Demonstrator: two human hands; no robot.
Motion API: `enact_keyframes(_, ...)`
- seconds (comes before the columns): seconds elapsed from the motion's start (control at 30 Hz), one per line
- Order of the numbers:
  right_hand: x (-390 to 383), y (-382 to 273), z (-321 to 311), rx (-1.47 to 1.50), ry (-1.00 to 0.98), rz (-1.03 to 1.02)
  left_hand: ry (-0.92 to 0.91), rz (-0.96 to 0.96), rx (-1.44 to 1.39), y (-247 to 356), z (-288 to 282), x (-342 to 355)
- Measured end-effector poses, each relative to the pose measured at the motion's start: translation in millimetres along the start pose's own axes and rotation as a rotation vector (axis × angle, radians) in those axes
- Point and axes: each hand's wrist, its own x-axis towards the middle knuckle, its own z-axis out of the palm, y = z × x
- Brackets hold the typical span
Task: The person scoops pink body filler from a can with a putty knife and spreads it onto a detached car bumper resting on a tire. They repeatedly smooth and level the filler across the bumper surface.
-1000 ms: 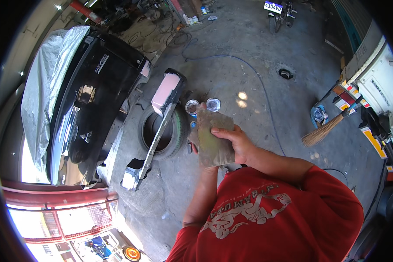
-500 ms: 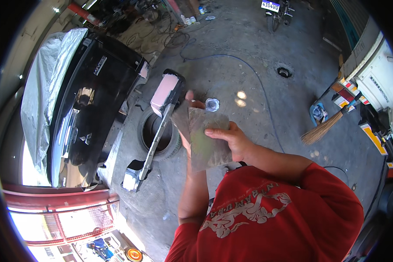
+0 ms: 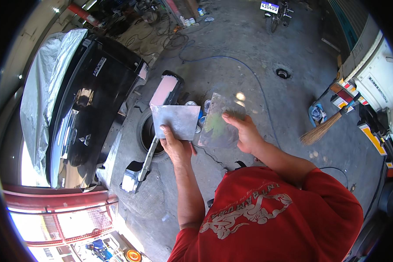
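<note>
Mid-frame, my L grip [image 3: 177,149] pinches a grey flat plate [image 3: 179,115] by its lower edge; R grip [image 3: 249,136] closes on a green-smeared plate [image 3: 218,120], right edge. Both prob. light, stiff, slick-ish; best held thumb-over-edge.

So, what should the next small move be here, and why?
Probably bring the square grey flat plate in the left hand edge-first toward the thin rectangular green-patched sheet in the right hand: both are held side by side, a narrow gap separates them, and neither hand is free for anything else.
</note>
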Motion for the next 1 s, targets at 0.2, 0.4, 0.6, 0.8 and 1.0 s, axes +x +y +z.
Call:
enact_keyframes(0.2,-1,17,1,0.02,-0.004,-0.039,-0.186,-0.287,-0.081,13,30,-41)
enact_keyframes(0.4,-2,3,0,-0.025,0.003,-0.14,-0.203,-0.084,0.018,-3,51,-70)
enact_keyframes(0.6,1,-14,-3,-0.193,-0.128,-0.27,-0.304,0.142,0.376,5,47,-68)
enact_keyframes(0.8,4,-33,-5,-0.315,-0.24,-0.161,-0.41,0.052,0.564,27,45,-85)
enact_keyframes(1.0,6,-29,-11,-0.473,-0.199,-0.093,-0.537,-0.149,0.604,51,49,-86)
